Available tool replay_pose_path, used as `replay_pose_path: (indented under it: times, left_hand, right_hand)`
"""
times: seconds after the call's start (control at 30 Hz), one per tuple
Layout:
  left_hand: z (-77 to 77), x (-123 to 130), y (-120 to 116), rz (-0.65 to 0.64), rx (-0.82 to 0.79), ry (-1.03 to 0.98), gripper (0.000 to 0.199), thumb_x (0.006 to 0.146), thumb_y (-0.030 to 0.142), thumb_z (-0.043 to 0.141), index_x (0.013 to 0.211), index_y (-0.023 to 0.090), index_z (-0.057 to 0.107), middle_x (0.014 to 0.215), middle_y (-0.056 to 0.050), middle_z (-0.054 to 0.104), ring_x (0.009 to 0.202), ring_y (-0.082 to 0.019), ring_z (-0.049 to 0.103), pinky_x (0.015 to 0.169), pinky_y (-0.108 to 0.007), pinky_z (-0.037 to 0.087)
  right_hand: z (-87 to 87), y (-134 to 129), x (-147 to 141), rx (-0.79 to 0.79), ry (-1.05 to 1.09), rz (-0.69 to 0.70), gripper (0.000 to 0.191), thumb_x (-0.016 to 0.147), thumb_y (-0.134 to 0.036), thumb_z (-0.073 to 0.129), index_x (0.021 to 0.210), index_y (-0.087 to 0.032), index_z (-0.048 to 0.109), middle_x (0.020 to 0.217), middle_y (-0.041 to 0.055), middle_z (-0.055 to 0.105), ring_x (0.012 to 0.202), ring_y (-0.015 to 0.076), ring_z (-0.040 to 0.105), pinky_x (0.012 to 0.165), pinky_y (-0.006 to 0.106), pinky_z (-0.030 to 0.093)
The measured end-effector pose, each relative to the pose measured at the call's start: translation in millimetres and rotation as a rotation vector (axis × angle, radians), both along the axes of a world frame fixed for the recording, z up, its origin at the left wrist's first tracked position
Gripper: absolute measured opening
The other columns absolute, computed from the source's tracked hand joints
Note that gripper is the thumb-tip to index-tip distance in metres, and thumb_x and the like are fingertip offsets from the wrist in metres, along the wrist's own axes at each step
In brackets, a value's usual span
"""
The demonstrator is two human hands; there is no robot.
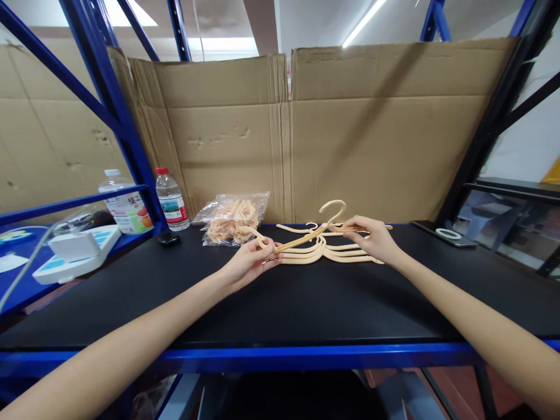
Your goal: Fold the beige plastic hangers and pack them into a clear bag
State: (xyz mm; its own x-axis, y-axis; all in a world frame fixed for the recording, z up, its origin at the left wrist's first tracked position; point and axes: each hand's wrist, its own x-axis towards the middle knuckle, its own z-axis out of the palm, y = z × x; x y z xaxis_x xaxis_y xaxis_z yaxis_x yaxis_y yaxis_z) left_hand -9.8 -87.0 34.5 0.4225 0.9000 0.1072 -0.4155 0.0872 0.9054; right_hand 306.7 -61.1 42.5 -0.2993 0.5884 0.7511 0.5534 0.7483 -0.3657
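Observation:
A cream plastic hanger (305, 237) is held up above the table, its hook (333, 205) pointing upward. My left hand (254, 261) is closed around the hanger's left end. A small cream looped piece (258, 234) shows at those fingertips; I cannot tell how it joins the hanger. My right hand (371, 236) pinches the right arm of the same hanger. Just below and behind lie several matching hangers (301, 258), side by side on the black table top. A clear plastic bag (234, 219) of small cream looped parts rests behind my left hand.
Cardboard sheets (385, 134) wall off the back. A red-capped water bottle (171, 198) and a black rounded object (168, 238) stand at the left. Farther left are a larger bottle (126, 204) and a white power strip (79, 256). A phone-like slab with a pale ring (448, 234) lies right.

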Motion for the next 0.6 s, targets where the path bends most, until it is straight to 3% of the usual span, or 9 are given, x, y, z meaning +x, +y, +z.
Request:
replay_pose_path:
  times: [0.3, 0.6]
  left_hand:
    - [4.7, 1.3, -1.1, 0.024, -0.059, -0.028, 0.020, 0.066, 0.010, 0.077, 0.073, 0.010, 0.057, 0.089, -0.008, 0.064, 0.076, -0.017, 0.066, 0.079, -0.028, 0.055]
    - [1.4, 1.6, -0.8, 0.052, -0.046, -0.025, 0.014, 0.071, 0.008, 0.071, 0.073, 0.010, 0.057, 0.086, -0.008, 0.063, 0.067, -0.011, 0.062, 0.070, -0.023, 0.055]
  right_hand:
    - [-0.5, -0.4, -1.8, 0.028, 0.003, -0.027, 0.010, 0.083, -0.028, 0.059, 0.085, -0.019, 0.062, 0.083, 0.0049, 0.066, 0.077, 0.0213, 0.062, 0.076, 0.037, 0.050]
    - [-0.3, -2.5, -4.6, 0.071, 0.010, -0.034, 0.012, 0.084, -0.031, 0.058, 0.084, -0.020, 0.061, 0.081, 0.0050, 0.066, 0.075, 0.0209, 0.061, 0.072, 0.036, 0.048]
